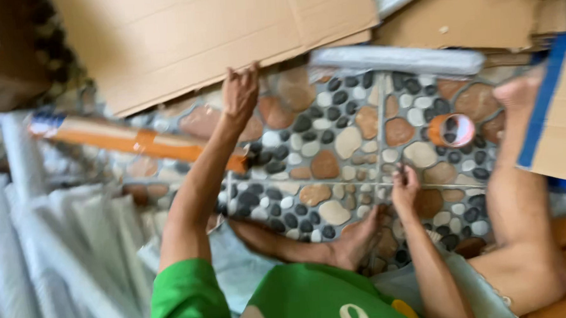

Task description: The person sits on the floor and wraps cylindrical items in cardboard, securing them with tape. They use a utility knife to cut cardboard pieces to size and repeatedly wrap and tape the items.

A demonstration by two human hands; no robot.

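Observation:
My left hand [241, 94] reaches far forward and grips the near edge of a large flat brown cardboard sheet [195, 35] lying on the floor. My right hand [405, 187] is lower and nearer, its fingers curled with the tips on the pebble-pattern tiled floor [333, 144]; I see nothing in it. A roll of brown tape [452, 130] lies on the tiles beyond my right hand. My bare foot [356, 238] rests between my arms, and my bent knee [521, 231] is at the right.
A long orange box [136, 140] lies across the floor at the left. A long wrapped grey bundle [396, 60] lies at the top. White wrapped tubes [45, 239] fill the left side. A cardboard box with blue tape [554, 102] stands at the right.

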